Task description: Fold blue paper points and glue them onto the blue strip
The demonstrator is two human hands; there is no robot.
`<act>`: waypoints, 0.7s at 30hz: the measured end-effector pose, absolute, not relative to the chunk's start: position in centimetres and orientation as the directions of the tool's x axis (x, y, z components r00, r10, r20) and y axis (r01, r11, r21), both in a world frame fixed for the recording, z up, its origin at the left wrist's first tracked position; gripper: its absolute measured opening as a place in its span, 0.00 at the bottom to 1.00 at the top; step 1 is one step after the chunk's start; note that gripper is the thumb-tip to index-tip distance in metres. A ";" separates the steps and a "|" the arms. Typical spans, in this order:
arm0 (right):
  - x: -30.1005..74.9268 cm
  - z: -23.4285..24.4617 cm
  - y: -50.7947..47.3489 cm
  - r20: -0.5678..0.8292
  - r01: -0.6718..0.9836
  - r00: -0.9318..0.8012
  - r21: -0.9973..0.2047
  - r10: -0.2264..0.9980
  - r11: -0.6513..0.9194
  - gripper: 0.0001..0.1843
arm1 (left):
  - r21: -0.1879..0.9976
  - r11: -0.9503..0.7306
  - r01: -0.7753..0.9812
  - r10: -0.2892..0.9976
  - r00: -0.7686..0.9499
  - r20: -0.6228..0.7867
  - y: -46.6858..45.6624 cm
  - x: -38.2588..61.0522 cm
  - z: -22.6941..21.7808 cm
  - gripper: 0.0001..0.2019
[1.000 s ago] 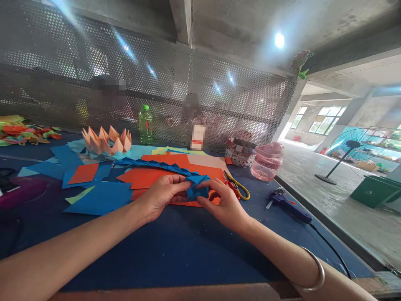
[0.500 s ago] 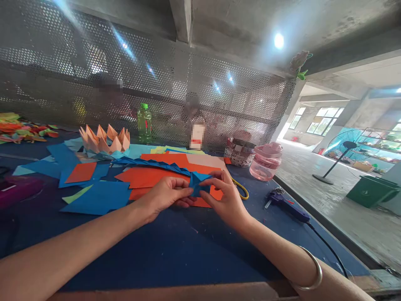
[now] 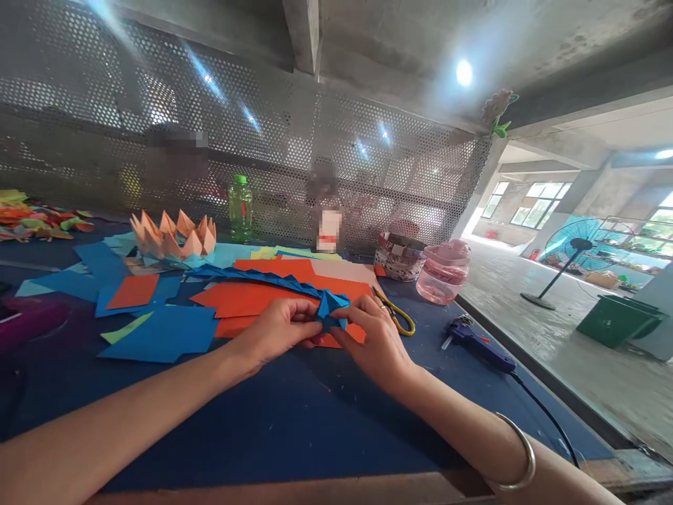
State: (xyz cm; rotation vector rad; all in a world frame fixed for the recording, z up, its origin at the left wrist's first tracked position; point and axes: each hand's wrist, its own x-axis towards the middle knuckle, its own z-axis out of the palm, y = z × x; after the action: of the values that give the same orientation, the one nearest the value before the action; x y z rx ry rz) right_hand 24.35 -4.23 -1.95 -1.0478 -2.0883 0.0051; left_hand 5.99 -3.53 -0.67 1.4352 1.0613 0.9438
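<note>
My left hand [image 3: 281, 327] and my right hand [image 3: 374, 337] meet over the dark blue table [image 3: 294, 414], both pinching a small folded blue paper piece [image 3: 330, 309]. The piece sits at the near end of a long chain of folded blue paper units [image 3: 252, 275] that runs back to the left across orange paper sheets [image 3: 252, 296]. My fingers are closed on the folds from either side. A silver bangle [image 3: 518, 456] is on my right wrist.
Yellow-handled scissors [image 3: 395, 313] lie just right of my right hand, a blue glue gun [image 3: 481, 344] with cable farther right. A pink jar [image 3: 442, 270], patterned cup [image 3: 400, 255], green bottle [image 3: 240, 209], peach paper crown [image 3: 169, 236] and loose blue sheets [image 3: 162, 334] surround the work. A perforated metal screen [image 3: 315, 161] backs the table.
The blue piece has been folded smaller and tighter between my fingers. Both hands shifted slightly closer together; my right hand turned over the piece.
</note>
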 end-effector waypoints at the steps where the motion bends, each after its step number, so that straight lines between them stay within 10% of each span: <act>1: 24.3 -2.0 -4.2 0.628 0.642 -0.354 -0.375 0.693 0.668 0.06 | 0.993 -0.034 0.109 0.957 0.290 0.001 -3.6 6.0 -0.6 0.10; 7: 24.1 -2.2 -4.1 0.560 0.484 -0.299 -0.609 0.772 0.629 0.05 | 0.997 0.077 0.013 0.955 0.288 -0.077 -3.7 5.7 -0.4 0.09; 21: 24.0 -2.3 -4.1 0.584 0.476 -0.262 -0.615 0.768 0.629 0.02 | 0.994 0.095 -0.056 0.944 0.321 -0.072 -4.4 6.1 -0.6 0.08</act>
State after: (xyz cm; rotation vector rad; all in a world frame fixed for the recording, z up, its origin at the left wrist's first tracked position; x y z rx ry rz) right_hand 24.03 -4.12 -2.34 -0.9850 -1.9177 0.3942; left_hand 6.13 -4.36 -0.62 1.2325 0.9584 0.9424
